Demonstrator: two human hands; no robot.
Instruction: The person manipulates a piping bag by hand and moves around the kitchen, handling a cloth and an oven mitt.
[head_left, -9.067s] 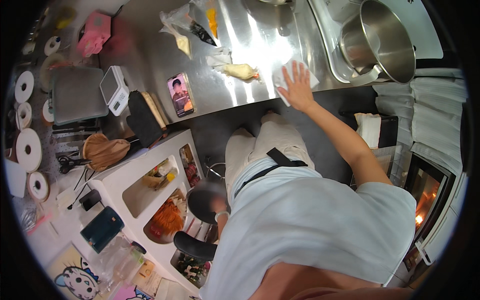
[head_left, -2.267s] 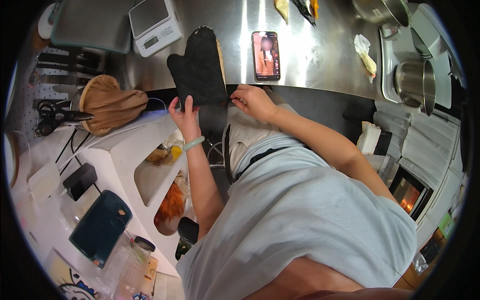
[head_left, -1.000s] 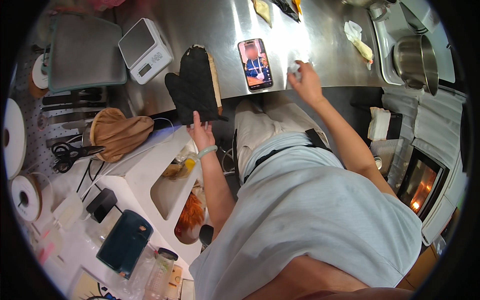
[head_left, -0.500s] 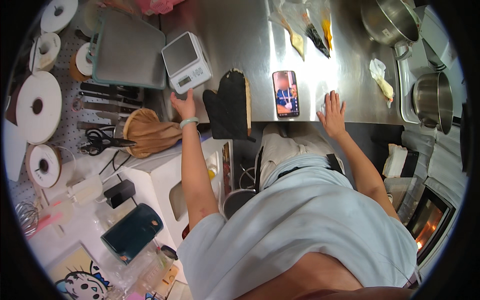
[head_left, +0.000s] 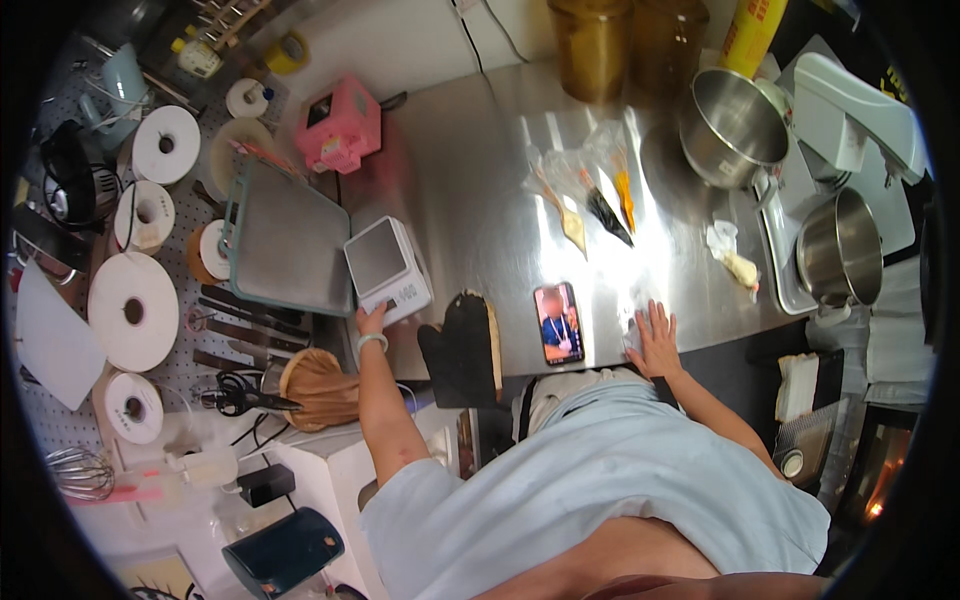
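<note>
My left hand point(head_left: 371, 320) is at the near corner of a white kitchen scale point(head_left: 380, 254), its fingers closed over the edge and partly hidden. My right hand point(head_left: 656, 340) lies flat on the steel table point(head_left: 450, 190), fingers spread. Left of that hand a phone point(head_left: 558, 323) lies face up with a lit screen. Between phone and scale rests a black oven mitt point(head_left: 457, 350), hanging over the table's front edge. Farther back lie three piping bags: one cream point(head_left: 571, 225), one black point(head_left: 606, 214), one yellow point(head_left: 626, 200). Another pale piping bag point(head_left: 740, 266) sits to the right.
At the left, a teal-rimmed tray point(head_left: 290, 245) stands beside knives point(head_left: 255, 315), scissors point(head_left: 245, 394) and ribbon spools point(head_left: 133, 311). A pink machine point(head_left: 340, 122) is at the back. Steel bowls point(head_left: 735, 125) and a white tray point(head_left: 785, 260) occupy the right, above a glowing oven point(head_left: 875, 485).
My left hand has gone from spread beside the scale to closed at its corner. My right hand stays flat. The view has tilted up, showing more of the table's back.
</note>
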